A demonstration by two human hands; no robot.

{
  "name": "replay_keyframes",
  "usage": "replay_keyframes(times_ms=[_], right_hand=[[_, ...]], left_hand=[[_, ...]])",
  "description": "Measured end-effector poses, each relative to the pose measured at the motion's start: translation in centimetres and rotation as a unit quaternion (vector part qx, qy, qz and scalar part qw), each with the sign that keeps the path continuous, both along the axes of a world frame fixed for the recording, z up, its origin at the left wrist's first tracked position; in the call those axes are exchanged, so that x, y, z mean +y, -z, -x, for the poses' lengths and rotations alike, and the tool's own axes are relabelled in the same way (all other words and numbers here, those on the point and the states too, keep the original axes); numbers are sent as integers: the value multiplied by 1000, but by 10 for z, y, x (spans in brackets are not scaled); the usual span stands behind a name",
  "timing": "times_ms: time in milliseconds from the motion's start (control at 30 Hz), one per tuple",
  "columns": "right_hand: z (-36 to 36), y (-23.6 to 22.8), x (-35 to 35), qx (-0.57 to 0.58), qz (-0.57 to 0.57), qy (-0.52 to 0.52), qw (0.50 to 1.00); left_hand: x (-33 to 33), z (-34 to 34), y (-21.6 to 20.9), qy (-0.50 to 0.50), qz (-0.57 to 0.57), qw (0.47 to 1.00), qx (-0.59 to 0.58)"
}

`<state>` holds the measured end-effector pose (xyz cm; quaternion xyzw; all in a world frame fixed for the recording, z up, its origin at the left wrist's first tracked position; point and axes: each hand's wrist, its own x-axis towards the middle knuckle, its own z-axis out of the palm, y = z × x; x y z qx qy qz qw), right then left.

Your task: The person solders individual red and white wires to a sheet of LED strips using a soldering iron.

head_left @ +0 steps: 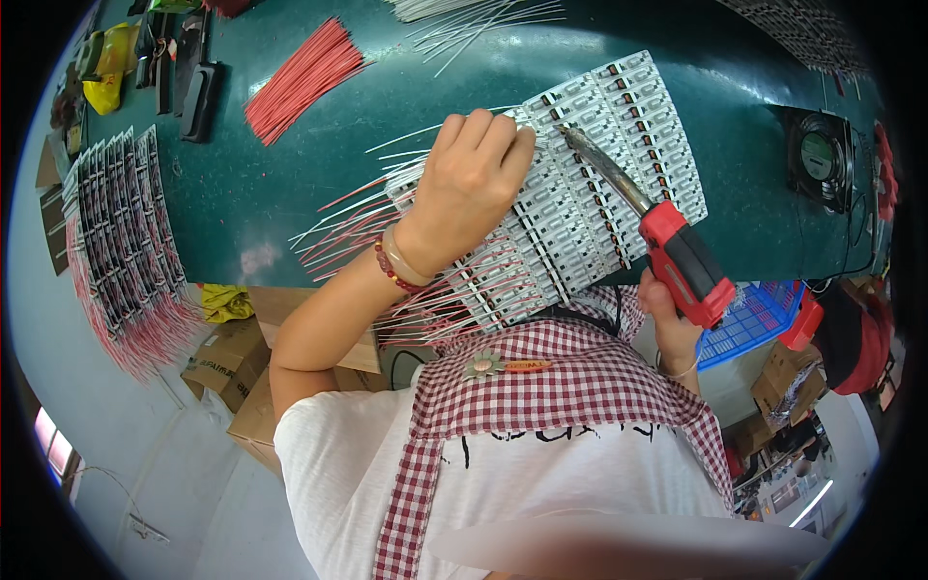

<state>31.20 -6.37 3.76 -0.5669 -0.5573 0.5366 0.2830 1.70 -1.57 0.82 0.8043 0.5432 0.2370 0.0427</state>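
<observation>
A large panel of small white circuit boards lies tilted across the near edge of the green table, with red and white wires sticking out on its left. My left hand is over the panel's upper left part, its fingers closed in a pinch. A white wire runs into those fingers; the pinched end is hidden. In my right hand, at the near right, is a soldering iron with a red and black handle. Its metal tip reaches over the boards, just right of my left fingers.
Bundles of red wires and white wires lie farther back on the table. A wired board panel hangs over the left edge. A black fan stands at right, above a blue basket. Cardboard boxes sit below.
</observation>
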Motion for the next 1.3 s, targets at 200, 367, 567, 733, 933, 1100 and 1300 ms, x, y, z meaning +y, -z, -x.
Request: replay_keyframes(times_ms=[200, 367, 567, 733, 933, 1100, 1300], right_hand=[[8, -1, 10, -52, -17, -55, 997], [18, -6, 16, -75, -113, -74, 988], [4, 2, 4, -81, -48, -47, 994], [10, -3, 9, -69, -46, -46, 996], [12, -2, 11, -91, -98, -68, 989], [-4, 2, 2, -54, -31, -61, 996], [-6, 4, 0, 36, 18, -26, 999]], left_hand=[[0, 1, 2, 5, -5, 1000, -15], [-1, 0, 2, 2, -3, 1000, -21], [-1, 1, 6, 12, -20, 1000, -9], [0, 2, 6, 21, -19, 1000, -6], [0, 2, 5, 21, -19, 1000, -6], [1, 2, 6, 18, -23, 1000, -8], [1, 2, 6, -2, -25, 999, -24]])
